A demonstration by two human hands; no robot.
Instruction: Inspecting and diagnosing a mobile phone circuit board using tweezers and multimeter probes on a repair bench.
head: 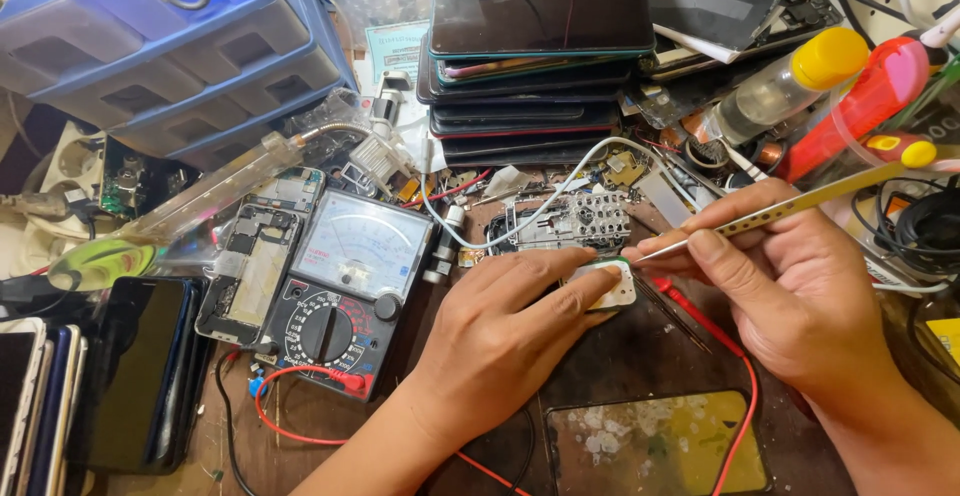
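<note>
While clutter covers nearly all of it, the dark tabletop shows bare only in front of the hands. Largest on it is the blue plastic drawer unit at the far left corner. Next comes the stack of phones lying flat at the top centre, dark screens up, and a second row of phones standing on edge along the left side. An analogue multimeter lies left of centre, its red lead curling toward the near edge, and an opened phone frame rests just beside it. A cracked glass panel lies flat at the near edge, between the forearms.

The left hand lies palm down, fingers pressed together and stretched forward, their tips pinning a small white circuit part to the tabletop at the centre. The right hand comes in from the right, thumb and forefinger pinching a pair of metal tweezers, whose thin tip touches the far edge of that white part. Just behind the part sits a phone keypad board, with a white cable looping over it. A clear bottle with a yellow cap and a red tool lie at the upper right.
</note>
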